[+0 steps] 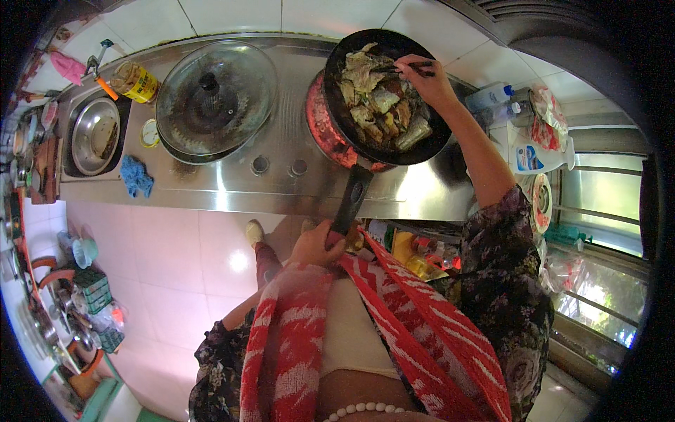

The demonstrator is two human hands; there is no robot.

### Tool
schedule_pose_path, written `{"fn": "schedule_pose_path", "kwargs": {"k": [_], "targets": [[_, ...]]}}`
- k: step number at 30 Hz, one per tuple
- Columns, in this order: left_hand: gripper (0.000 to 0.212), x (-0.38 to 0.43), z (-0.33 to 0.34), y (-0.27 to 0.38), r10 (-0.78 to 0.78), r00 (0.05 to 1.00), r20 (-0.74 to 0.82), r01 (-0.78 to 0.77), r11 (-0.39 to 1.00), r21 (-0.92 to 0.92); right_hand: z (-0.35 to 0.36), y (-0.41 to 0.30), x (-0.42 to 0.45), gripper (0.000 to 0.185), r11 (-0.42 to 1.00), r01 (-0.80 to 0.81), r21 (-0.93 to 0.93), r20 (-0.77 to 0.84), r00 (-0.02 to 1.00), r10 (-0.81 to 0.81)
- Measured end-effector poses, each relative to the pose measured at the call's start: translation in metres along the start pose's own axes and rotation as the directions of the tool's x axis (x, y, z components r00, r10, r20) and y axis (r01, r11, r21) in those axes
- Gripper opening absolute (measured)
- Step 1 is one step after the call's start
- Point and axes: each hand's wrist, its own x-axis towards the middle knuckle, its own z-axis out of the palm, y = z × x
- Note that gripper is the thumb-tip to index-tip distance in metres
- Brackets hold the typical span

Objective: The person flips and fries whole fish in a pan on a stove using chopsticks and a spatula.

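Note:
My left hand (316, 245) grips the end of the black handle (352, 195) of a dark frying pan (337, 118). The pan is tipped and sits off-centre over a glowing red burner (324, 124), covering much of it. Inside lie browned, silvery-skinned pieces of food (385, 100), probably fish. Over the pan's far right side, my right hand (430, 82) holds dark chopsticks (422, 67). Their tips reach in among the pieces at the upper part of the pan; the exact contact is too small to tell.
Left of the pan, a glass lid (232, 97) covers another pan on the steel counter (295, 195). Beyond are a yellow-labelled jar (138, 84), a jar lid (150, 133), a blue cloth (136, 175) and a metal basin (95, 134) in the sink. Plastic bottles (532, 159) stand at right.

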Motion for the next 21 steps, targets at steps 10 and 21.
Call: {"fn": "schedule_pose_path", "kwargs": {"k": [10,21], "targets": [[0.045,-0.001,0.0,0.004,-0.016,1.0,-0.004,0.016,1.0,-0.002,0.002,0.014,-0.004,0.011,0.991,0.045,-0.124,-0.086,0.995,-0.056],[0.046,-0.001,0.002,0.0,-0.024,1.0,0.004,0.024,1.0,-0.004,-0.016,0.005,-0.026,0.015,0.999,0.044,-0.023,-0.096,0.994,-0.046]]}}
